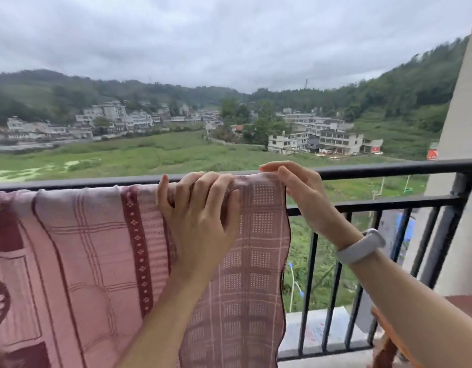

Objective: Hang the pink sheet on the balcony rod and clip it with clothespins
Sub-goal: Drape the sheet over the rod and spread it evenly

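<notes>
The pink sheet (78, 248), woven with dark red bands and checks, hangs over the black balcony rod (375, 169) and covers it from the left edge to about the middle. My left hand (200, 208) grips the sheet's top fold on the rod, fingers curled over it. My right hand (296, 189) pinches the sheet's right top corner at the rod, thumb in front and fingers behind. A white band sits on my right wrist. No clothespin is visible.
The black railing (362, 204) has a lower bar and vertical bars, with a long drop to green fields beyond. A beige pillar (460, 128) stands at the right. An orange-brown object (388, 338) shows at the lower right by my forearm.
</notes>
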`<state>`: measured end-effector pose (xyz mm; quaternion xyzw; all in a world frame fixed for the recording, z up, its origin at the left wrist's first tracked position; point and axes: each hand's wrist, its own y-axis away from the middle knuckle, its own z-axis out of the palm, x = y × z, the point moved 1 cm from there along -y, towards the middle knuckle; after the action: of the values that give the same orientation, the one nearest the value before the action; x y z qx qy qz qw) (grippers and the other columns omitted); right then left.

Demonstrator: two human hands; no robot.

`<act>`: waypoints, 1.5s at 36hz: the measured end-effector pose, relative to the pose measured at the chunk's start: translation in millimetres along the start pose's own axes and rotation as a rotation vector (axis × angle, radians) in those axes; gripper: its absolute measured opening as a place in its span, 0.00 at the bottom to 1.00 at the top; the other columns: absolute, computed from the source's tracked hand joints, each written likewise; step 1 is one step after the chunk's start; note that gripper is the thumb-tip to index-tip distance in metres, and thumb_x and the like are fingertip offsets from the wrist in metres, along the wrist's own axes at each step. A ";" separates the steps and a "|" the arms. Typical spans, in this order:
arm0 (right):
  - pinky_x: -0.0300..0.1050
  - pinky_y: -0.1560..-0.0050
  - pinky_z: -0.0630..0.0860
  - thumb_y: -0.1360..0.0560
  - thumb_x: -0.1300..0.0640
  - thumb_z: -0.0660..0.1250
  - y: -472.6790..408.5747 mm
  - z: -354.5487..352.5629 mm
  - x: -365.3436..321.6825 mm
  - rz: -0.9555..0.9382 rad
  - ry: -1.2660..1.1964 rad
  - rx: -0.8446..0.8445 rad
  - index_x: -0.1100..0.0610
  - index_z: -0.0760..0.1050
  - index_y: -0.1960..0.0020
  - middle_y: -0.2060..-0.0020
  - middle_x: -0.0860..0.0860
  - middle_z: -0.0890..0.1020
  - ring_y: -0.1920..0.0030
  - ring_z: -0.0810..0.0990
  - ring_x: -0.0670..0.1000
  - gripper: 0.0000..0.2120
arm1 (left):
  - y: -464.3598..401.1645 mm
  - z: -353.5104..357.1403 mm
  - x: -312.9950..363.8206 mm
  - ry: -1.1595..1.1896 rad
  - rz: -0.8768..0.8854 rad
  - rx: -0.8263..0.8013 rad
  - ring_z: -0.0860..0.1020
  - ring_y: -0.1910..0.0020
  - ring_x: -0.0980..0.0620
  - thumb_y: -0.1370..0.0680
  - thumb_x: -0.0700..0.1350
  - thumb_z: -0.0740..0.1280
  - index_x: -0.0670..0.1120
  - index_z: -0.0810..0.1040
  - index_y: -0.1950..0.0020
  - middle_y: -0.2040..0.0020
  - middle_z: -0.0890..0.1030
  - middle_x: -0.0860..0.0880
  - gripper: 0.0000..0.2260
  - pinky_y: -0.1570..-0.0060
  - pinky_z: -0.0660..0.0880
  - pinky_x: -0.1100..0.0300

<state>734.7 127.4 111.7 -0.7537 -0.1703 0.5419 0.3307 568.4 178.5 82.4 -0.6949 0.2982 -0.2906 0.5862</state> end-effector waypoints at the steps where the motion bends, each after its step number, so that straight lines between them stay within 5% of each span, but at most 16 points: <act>1: 0.38 0.53 0.75 0.25 0.52 0.57 -1.7 -0.4 5.2 0.006 -0.078 -0.002 0.50 0.79 0.51 0.56 0.47 0.83 0.53 0.80 0.47 0.12 | 0.7 1.1 1.2 -0.012 -0.002 0.012 0.76 0.46 0.50 0.22 0.49 0.62 0.48 0.80 0.50 0.51 0.82 0.53 0.09 0.33 0.56 0.43; 10: 0.41 0.49 0.74 0.32 0.48 0.67 -3.4 -5.1 43.8 -0.046 -0.511 -0.229 0.51 0.81 0.49 0.52 0.47 0.83 0.48 0.79 0.50 0.14 | 12.6 -1.7 24.9 -0.057 -0.117 0.017 0.68 0.34 0.48 0.23 0.51 0.61 0.47 0.75 0.42 0.40 0.77 0.49 0.13 0.30 0.54 0.41; 14: 0.54 0.46 0.76 0.30 0.50 0.69 1.3 -8.6 57.9 -0.036 -0.518 -0.268 0.59 0.78 0.44 0.48 0.56 0.82 0.47 0.79 0.58 0.18 | 32.7 -3.2 69.0 -0.061 -0.223 -0.048 0.66 0.32 0.47 0.25 0.57 0.61 0.46 0.69 0.38 0.35 0.72 0.44 0.21 0.31 0.61 0.50; 19: 0.45 0.51 0.78 0.28 0.57 0.67 13.0 -10.2 76.4 0.042 -0.477 -0.396 0.52 0.79 0.52 0.58 0.46 0.83 0.54 0.81 0.47 0.06 | 54.6 17.0 113.6 -0.249 -0.425 -0.058 0.68 0.38 0.49 0.31 0.55 0.70 0.44 0.66 0.41 0.38 0.70 0.43 0.25 0.41 0.71 0.52; 21: 0.47 0.51 0.77 0.27 0.58 0.68 18.2 -9.6 85.8 0.051 -0.449 -0.443 0.50 0.78 0.54 0.59 0.44 0.83 0.55 0.80 0.47 0.05 | 63.1 22.7 117.6 -0.264 -0.502 -0.029 0.70 0.42 0.50 0.29 0.49 0.70 0.42 0.69 0.44 0.42 0.72 0.42 0.19 0.41 0.69 0.63; 24: 0.42 0.52 0.76 0.26 0.61 0.66 27.1 -5.9 98.1 0.059 -0.401 -0.493 0.54 0.78 0.52 0.57 0.50 0.82 0.56 0.79 0.47 0.05 | 73.7 18.4 122.2 -0.300 -0.623 0.014 0.72 0.55 0.54 0.26 0.45 0.65 0.41 0.74 0.51 0.53 0.76 0.44 0.08 0.54 0.65 0.77; 27: 0.28 0.61 0.72 0.25 0.61 0.65 38.8 -1.9 106.0 0.050 -0.339 -0.514 0.56 0.77 0.56 0.64 0.47 0.80 0.65 0.76 0.36 0.03 | 87.0 8.9 128.0 -0.340 -0.704 0.003 0.74 0.65 0.53 0.24 0.43 0.64 0.43 0.76 0.56 0.63 0.77 0.50 0.05 0.65 0.68 0.66; 30: 0.26 0.64 0.68 0.25 0.61 0.65 45.6 0.2 115.2 0.042 -0.284 -0.458 0.57 0.75 0.59 0.67 0.44 0.76 0.68 0.73 0.33 0.04 | 100.3 2.2 133.4 -0.387 -0.736 -0.036 0.74 0.69 0.51 0.23 0.44 0.65 0.44 0.76 0.59 0.67 0.77 0.50 0.06 0.68 0.71 0.57; 37: 0.27 0.62 0.69 0.24 0.60 0.63 45.7 -7.8 129.3 -0.016 -0.232 -0.328 0.58 0.74 0.56 0.65 0.43 0.75 0.65 0.74 0.38 0.03 | 113.3 4.0 151.5 -0.386 -0.711 -0.046 0.72 0.71 0.54 0.24 0.41 0.66 0.48 0.71 0.61 0.68 0.76 0.49 0.08 0.69 0.67 0.65; 43: 0.32 0.59 0.72 0.25 0.58 0.65 68.3 -4.8 158.7 0.018 -0.180 -0.487 0.55 0.73 0.56 0.64 0.43 0.76 0.62 0.75 0.44 0.02 | 137.4 18.4 157.6 -0.407 -0.856 -0.077 0.70 0.69 0.62 0.24 0.41 0.65 0.43 0.74 0.58 0.64 0.74 0.54 0.03 0.66 0.64 0.79; 49: 0.31 0.61 0.68 0.25 0.59 0.64 73.7 -10.0 169.3 0.031 -0.133 -0.498 0.56 0.73 0.56 0.64 0.46 0.76 0.63 0.73 0.39 0.02 | 146.1 26.5 168.9 -0.320 -0.773 -0.083 0.71 0.69 0.57 0.24 0.42 0.65 0.46 0.71 0.60 0.67 0.74 0.53 0.05 0.67 0.66 0.70; 54: 0.25 0.62 0.69 0.23 0.62 0.61 75.2 -18.6 167.6 0.005 -0.170 -0.441 0.56 0.70 0.54 0.61 0.49 0.76 0.61 0.75 0.43 0.02 | 163.1 32.2 178.3 -0.277 -0.757 -0.131 0.71 0.69 0.63 0.24 0.40 0.65 0.48 0.70 0.60 0.68 0.70 0.60 0.07 0.69 0.65 0.73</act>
<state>803.8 170.3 -54.1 -0.7597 -0.3100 0.5539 0.1411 697.1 42.5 -73.7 -0.8240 -0.0424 -0.3700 0.4270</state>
